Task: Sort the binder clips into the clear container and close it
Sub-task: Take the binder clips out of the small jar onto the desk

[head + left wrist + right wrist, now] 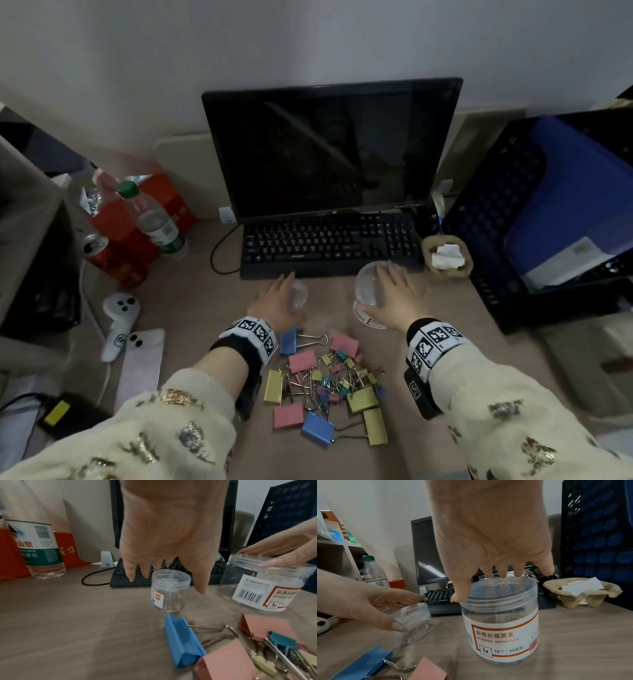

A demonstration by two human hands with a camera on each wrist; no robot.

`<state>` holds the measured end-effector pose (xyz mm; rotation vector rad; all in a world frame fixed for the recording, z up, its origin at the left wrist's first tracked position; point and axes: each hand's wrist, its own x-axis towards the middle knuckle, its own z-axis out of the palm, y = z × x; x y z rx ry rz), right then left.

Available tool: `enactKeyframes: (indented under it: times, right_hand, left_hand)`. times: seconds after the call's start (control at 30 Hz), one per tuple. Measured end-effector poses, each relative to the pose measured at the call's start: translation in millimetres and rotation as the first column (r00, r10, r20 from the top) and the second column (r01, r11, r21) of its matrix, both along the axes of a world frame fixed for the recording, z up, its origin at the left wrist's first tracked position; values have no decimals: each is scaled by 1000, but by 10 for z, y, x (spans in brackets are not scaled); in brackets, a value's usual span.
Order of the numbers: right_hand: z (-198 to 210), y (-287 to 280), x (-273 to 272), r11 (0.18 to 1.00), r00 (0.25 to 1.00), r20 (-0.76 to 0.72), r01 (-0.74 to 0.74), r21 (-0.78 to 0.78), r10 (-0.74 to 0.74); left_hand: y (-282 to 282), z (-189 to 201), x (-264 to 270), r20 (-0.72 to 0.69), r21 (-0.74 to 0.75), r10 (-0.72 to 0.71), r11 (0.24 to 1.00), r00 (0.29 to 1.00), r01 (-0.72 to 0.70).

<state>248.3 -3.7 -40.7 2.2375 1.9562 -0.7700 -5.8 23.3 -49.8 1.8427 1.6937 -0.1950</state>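
Note:
A pile of coloured binder clips [325,380] lies on the desk between my forearms, with a big blue clip [181,641] nearest the jars. A small clear jar [169,589] with its lid on stands under my left hand [164,582]. That hand hovers over the jar with fingers straight and spread, thumb [399,626] beside the jar, and I see no contact. A large labelled clear jar [500,615] stands to the right. My right hand [481,588] spans its lid [503,588], thumb tip [458,597] and fingertips on the rim. The large jar looks empty.
A black keyboard [329,243] and a monitor [329,147] stand just behind the jars. A water bottle [154,219], a red can [102,253], a white controller [120,318] and a phone [142,363] are at the left. A paper cup holder [445,257] and a dark crate [548,212] are at the right.

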Motion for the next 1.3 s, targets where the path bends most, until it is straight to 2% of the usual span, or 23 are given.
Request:
enactKeyframes:
  times: [0.07,0.13,0.2,0.3,0.37,0.43,0.53,0.67,0.7,0.73,0.8,0.83,0.87,0.93,1.0,1.1,1.23,1.3]
  right_hand:
    - [21,-60,15,999,1000,27,-14,34,13]
    - [81,-117,4,994,998,53,-47,102,41]
    - [129,-156,-30,975,997,53,-71,209,61]
    - [265,-233,-171,945,993,-31,-98,312,113]
    - [391,-305,-352,950,971,-121,-168,262,205]
    - [474,-369,-571,950,951,-131,-256,177,281]
    - [534,-412,-793,968,963,-111,-240,78,247]
    - [610,-487,-897,970,972,-27,-233,69,235]
    - [621,-496,-904,971,972,-32,-229,70,232]
    - [635,-502,-907,974,974,-60,-215,69,219]
    - [659,-508,-893,986,970,-178,-160,41,165]
    - [668,-518,-878,991,956,-262,-135,20,135]
    - [674,-538,-862,991,933,-336,-132,3,125]
    - [674,-592,-826,980,901,-399,-197,-25,171]
    - [637,-633,-788,959,885,-402,-280,-53,236]
    - [607,-674,-730,922,858,-394,-382,-62,329]
    - [606,-753,-634,906,834,-423,-419,-65,356]
    - [527,-805,-536,916,813,-480,-399,-46,329]
  left_hand:
    - [8,-14,38,-32,52,-3,999,999,5]
    - [4,-21,68,-33,94,53,994,998,-49]
    - [-24,11,89,1,141,88,986,996,-87]
    - [-125,131,129,102,213,37,975,994,-58]
    - [-238,251,168,139,253,-34,968,990,-2]
    - [-375,346,211,148,270,-104,961,983,61]
    - [-571,387,237,134,354,-209,923,969,149]
    - [-766,343,223,108,491,-300,845,948,211]
    - [-797,326,214,141,489,-291,851,946,189]
    - [-829,325,197,232,453,-244,884,942,118]
    - [-877,341,156,476,267,-36,958,879,-106]
    - [-909,364,131,528,182,47,969,848,-167]
    - [-937,366,102,521,147,67,975,851,-166]
    - [-976,369,38,458,158,-1,984,889,-80]
    - [-999,411,-19,409,136,-66,991,910,11]
    - [-997,426,-65,392,35,-81,997,916,73]
    - [-1011,420,-65,361,-65,-97,989,928,129]
    - [-1029,386,-86,301,-101,-119,983,946,155]
